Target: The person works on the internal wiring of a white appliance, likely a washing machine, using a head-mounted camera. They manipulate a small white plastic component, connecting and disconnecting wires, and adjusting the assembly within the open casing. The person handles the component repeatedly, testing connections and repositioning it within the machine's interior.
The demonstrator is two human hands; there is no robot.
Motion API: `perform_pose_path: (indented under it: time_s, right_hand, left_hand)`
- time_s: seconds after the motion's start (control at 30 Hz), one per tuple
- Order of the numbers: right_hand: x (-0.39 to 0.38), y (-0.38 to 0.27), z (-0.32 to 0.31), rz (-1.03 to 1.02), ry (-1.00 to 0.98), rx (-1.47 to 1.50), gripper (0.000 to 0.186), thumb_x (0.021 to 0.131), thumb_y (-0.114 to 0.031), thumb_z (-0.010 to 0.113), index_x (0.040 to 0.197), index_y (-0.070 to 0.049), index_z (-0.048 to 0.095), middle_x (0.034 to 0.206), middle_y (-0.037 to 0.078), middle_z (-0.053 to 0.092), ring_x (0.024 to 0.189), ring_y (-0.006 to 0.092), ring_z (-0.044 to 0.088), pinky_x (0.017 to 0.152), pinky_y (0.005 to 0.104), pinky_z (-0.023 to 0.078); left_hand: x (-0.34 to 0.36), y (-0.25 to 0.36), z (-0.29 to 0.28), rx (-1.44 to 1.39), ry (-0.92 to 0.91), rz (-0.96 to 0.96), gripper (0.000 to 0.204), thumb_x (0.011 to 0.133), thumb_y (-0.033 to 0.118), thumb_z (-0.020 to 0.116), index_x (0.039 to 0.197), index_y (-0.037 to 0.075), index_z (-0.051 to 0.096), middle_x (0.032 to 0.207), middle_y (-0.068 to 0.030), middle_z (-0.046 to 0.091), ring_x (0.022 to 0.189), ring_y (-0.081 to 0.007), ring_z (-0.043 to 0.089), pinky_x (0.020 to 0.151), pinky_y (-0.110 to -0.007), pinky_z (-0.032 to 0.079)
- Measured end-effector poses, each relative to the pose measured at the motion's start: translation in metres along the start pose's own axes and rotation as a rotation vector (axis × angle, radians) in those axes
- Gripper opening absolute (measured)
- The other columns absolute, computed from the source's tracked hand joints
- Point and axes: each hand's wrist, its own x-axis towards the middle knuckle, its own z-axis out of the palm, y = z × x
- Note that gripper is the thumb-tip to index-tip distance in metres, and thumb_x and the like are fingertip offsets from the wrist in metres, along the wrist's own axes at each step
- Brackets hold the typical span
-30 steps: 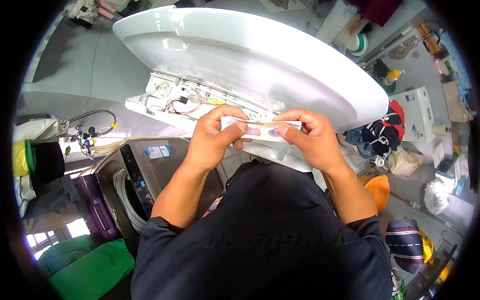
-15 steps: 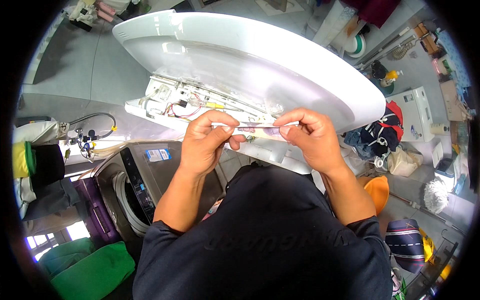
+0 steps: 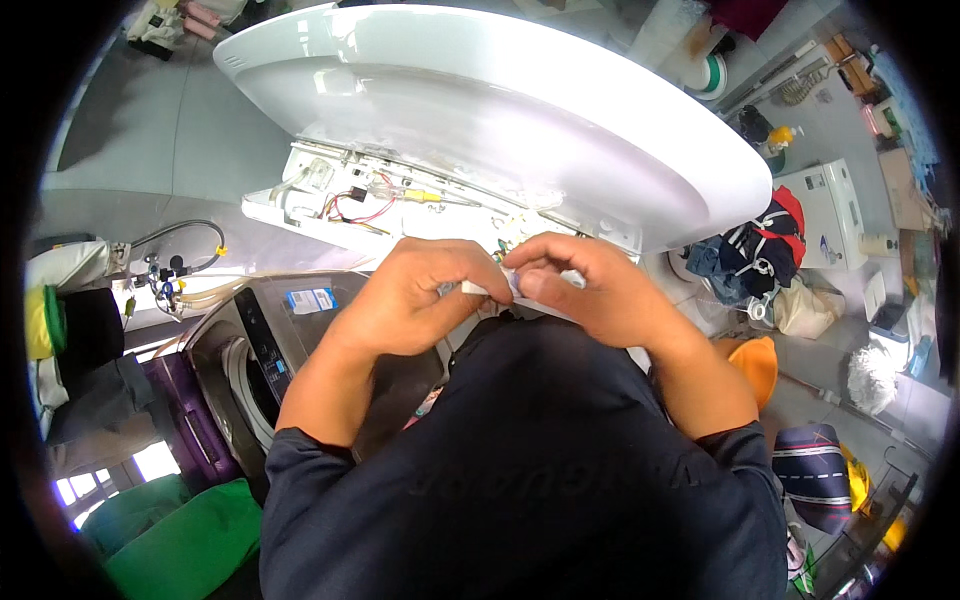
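Close in front of my chest, both hands hold a small whitish packet (image 3: 513,287) with a purple-tinted patch. My left hand (image 3: 430,290) has its fingers curled inward in a pinch, and a pale end (image 3: 476,288) of what looks like the same piece sticks out by its thumb. Thumb and index finger of my right hand (image 3: 590,285) pinch the other side. Fingers hide most of the packet. Just beyond my hands lies an opened white housing (image 3: 275,207) with thin red and dark wires (image 3: 375,212) and a yellow-sleeved connector (image 3: 420,196).
A large glossy white curved shell (image 3: 560,110) rises behind the housing. At left stand a dark grey washing machine (image 3: 330,350) and a wall tap with a hose (image 3: 180,265). Heaped clothes (image 3: 755,240), a white box (image 3: 832,215) and an orange basin (image 3: 755,370) are at right.
My hands have come closer together and slightly nearer my body. The packet, stretched out between the fingertips before, is now bunched and mostly covered. My left hand has turned inward.
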Motion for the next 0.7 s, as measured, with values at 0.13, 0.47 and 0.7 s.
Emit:
perform_pose_path:
  time_s: [0.13,0.47,0.7]
  right_hand:
    - [-0.003,0.001,0.007,0.155,-0.058,-0.008,0.023,0.097,-0.024,0.068,0.102,-0.002,0.071,0.077,0.007,0.068,0.073,0.013,0.06,0.07,0.0299,0.05]
    - [-0.014,0.024,0.011,0.13,0.025,-0.075,0.018,0.094,-0.02,0.07,0.097,-0.003,0.074,0.079,0.013,0.07,0.07,0.0186,0.063,0.068,0.0329,0.049]
    - [-0.012,0.028,0.014,0.041,0.051,-0.149,0.017,0.093,-0.02,0.071,0.096,-0.004,0.074,0.081,0.014,0.071,0.071,0.0221,0.064,0.069,0.0339,0.05]
  left_hand:
    - [-0.006,-0.009,0.008,0.01,-0.003,-0.017,0.021,0.082,-0.007,0.057,0.093,0.001,0.073,0.09,-0.011,0.074,0.08,-0.0225,0.07,0.074,-0.033,0.055]
    - [-0.013,-0.014,0.026,-0.03,0.082,-0.482,0.009,0.092,0.008,0.071,0.096,0.0,0.072,0.089,-0.006,0.074,0.08,-0.0083,0.066,0.072,-0.026,0.052]
    - [-0.009,-0.013,0.014,0.017,-0.021,-0.493,0.013,0.092,0.014,0.07,0.097,0.003,0.073,0.081,-0.0034,0.071,0.07,-0.009,0.063,0.065,-0.027,0.048]
